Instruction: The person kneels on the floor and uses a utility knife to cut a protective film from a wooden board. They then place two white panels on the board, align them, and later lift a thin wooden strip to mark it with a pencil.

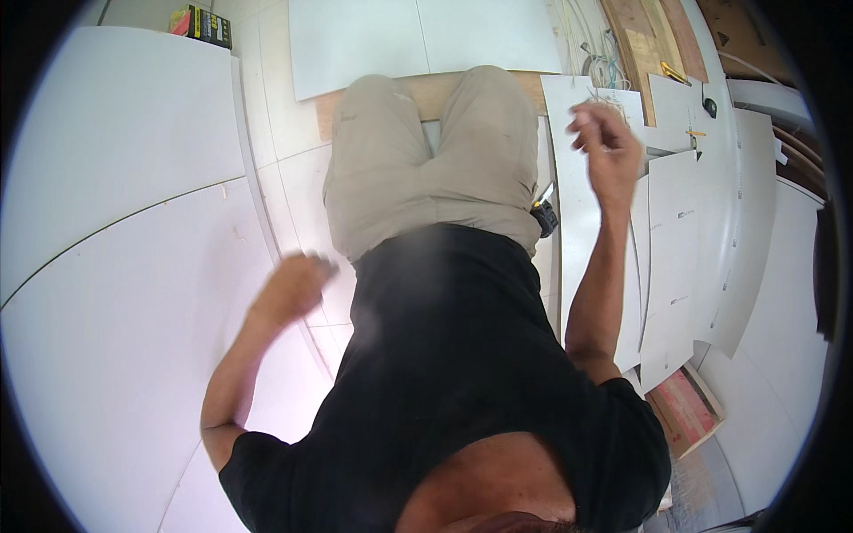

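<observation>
Right hand raised over the white panels, left hand at the big board's edge.

I saw my right hand lifted above the stacked white panels, fingers pinched on what looked like a few thin pale strands, too fine to identify. My left hand was loosely curled, grasping nothing, just beside the near edge of the large white board. In my judgement, the pinch should stay firm and the lift slow, so the strands would not snag on the panel edges.
</observation>
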The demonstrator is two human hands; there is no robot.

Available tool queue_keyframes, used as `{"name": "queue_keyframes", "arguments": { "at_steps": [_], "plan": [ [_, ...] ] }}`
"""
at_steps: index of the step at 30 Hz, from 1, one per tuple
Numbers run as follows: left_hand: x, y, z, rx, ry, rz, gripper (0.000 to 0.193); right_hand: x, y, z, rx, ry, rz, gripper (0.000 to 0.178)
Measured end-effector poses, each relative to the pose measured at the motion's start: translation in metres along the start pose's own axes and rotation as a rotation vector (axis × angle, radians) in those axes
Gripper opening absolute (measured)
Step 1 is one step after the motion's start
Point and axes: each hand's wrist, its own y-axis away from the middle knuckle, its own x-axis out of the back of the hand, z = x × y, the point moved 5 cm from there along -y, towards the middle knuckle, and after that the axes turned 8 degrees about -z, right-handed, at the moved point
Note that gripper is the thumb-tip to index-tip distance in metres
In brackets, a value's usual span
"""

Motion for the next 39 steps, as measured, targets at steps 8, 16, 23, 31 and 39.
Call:
{"name": "queue_keyframes", "arguments": {
  "at_steps": [8, 16, 23, 31, 39],
  "plan": [
    [-0.034, -0.036, 0.05, -0.448, 0.047, -0.256, 0.019, -0.081, 0.018, 0.105, -0.211, 0.417, -0.46, 0.026],
    [-0.03, -0.046, 0.041, -0.524, 0.113, -0.137, 0.034, -0.099, -0.005, 0.114, -0.324, 0.564, -0.451, 0.036],
    [-0.036, -0.049, 0.035, -0.509, 0.049, -0.225, 0.029, -0.095, -0.008, 0.119, -0.384, 0.491, -0.44, 0.039],
    [-0.028, -0.049, 0.037, -0.525, 0.029, -0.186, 0.023, -0.096, -0.012, 0.124, -0.419, 0.452, -0.458, 0.04],
    [-0.017, -0.05, 0.041, -0.587, 0.12, -0.126, 0.023, -0.096, -0.012, 0.121, -0.395, 0.422, -0.41, 0.04]
  ]
}}
